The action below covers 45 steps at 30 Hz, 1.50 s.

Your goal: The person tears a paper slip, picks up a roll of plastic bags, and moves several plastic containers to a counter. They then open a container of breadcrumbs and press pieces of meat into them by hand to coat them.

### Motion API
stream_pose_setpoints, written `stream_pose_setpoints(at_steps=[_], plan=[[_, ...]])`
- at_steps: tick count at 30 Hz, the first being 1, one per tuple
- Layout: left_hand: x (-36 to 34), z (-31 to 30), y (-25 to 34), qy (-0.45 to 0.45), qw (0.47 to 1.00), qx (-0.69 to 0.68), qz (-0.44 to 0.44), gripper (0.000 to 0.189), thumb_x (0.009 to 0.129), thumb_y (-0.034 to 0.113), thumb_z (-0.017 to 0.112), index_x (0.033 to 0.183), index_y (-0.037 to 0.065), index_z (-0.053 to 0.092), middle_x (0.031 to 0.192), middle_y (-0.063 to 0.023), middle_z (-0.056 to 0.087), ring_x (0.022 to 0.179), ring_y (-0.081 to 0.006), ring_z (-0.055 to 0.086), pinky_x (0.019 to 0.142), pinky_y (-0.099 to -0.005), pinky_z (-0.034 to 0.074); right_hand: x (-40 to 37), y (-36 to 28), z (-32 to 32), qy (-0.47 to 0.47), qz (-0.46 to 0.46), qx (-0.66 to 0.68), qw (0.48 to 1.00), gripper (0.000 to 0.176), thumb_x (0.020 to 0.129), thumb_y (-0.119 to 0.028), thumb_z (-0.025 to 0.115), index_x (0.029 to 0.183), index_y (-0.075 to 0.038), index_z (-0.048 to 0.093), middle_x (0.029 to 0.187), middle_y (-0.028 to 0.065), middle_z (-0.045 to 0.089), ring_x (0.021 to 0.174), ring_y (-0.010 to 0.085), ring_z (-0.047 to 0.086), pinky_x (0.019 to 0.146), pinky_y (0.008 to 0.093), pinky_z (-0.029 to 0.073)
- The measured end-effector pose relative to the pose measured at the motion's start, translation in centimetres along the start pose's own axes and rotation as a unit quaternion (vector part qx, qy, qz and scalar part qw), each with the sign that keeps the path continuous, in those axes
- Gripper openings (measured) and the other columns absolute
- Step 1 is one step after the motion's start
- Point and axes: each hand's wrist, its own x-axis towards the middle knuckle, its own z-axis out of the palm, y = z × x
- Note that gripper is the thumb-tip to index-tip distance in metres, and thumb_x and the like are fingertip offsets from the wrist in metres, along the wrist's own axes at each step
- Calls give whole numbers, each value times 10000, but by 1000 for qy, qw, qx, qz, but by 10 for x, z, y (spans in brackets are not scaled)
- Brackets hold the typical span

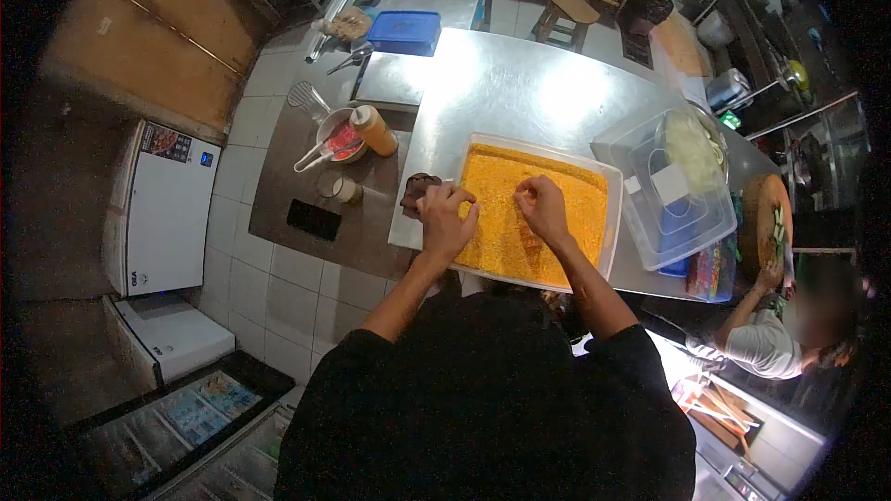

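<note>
A shallow plastic tub [614, 213] full of yellow-orange crumbs [534, 176] sits at the table's front edge, right before me. My left hand [448, 221] is at the tub's left side, fingers bent over the rim and thumb apart from them. Beside its knuckles lies a crumpled dark brown thing [420, 191]. Over the middle of the crumbs, my right hand [545, 209] has its thumb and fingertips pinched together; what they hold, if anything, I cannot tell.
Left of the tub stand a squeeze bottle [375, 132], a bowl [345, 137] with red contents, a glass [343, 189] and a black phone [314, 221]. A clear lid [673, 187] lies to the right. Farther right, a person [766, 339] works at a round board [768, 209].
</note>
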Motion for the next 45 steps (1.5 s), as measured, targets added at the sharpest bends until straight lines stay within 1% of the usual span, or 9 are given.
stream_pose_setpoints(at_steps=[3,10,11,13,17,20,22,38,45], plan=[[0,-7,3,9,1000,-22,-18,130,830,200,776,929,123,743,1011,-55,633,1051,-288,560,906,-470,384,-2,0,3,-47,146,196,968,118,915,-98,682,1026,-58,675,899,107,672,803,248,661,757,378,536],[9,-14,39,6,993,-69,93,152,823,185,780,953,115,748,1029,-67,616,1044,-301,560,913,-464,392,-11,-34,3,-175,375,628,659,243,994,-252,557,1001,-47,687,872,38,670,728,186,640,632,314,510],[11,-13,41,27,993,-52,101,158,822,183,780,963,116,751,1037,-73,607,1046,-304,554,920,-467,387,-12,-33,0,-172,377,629,658,243,994,-252,557,1001,-47,687,872,38,670,728,186,640,632,314,510],[15,-10,24,2,996,-9,90,156,829,191,778,965,117,751,1045,-75,598,1067,-301,543,931,-467,377,-6,-33,-5,-114,270,314,903,297,1032,-268,501,904,-71,682,760,10,614,630,116,568,571,257,456],[14,8,-1,-28,993,88,76,148,832,217,775,942,122,751,1065,-74,585,1127,-288,508,962,-484,346,-1,-12,0,-147,350,478,792,314,1020,-295,518,853,-92,691,715,-13,590,560,116,504,505,276,386],[16,17,-1,-50,979,165,106,141,815,197,770,918,103,751,1070,-72,583,1133,-283,502,970,-503,337,-2,-9,7,-115,342,384,850,248,991,-261,577,855,-84,687,702,6,579,573,125,534,523,295,421],[16,22,-3,-51,977,160,128,136,805,189,767,905,97,753,1067,-73,584,1128,-286,503,972,-512,334,-9,-13,16,-30,94,76,992,127,934,-182,651,896,-65,683,747,78,612,667,201,618,616,353,492],[14,12,2,-11,997,38,70,92,842,186,777,869,102,754,1048,-65,583,1084,-280,517,965,-504,333,-16,-7,22,27,-42,-38,998,206,851,-152,769,1025,-71,695,871,146,642,804,305,652,744,418,522],[25,-16,14,-1,998,-54,17,122,817,184,804,908,109,774,1009,-76,593,1050,-287,539,906,-462,392,-12,-14,-13,-127,261,381,878,216,945,-176,734,1079,-8,709,915,49,681,793,172,630,751,326,514]])
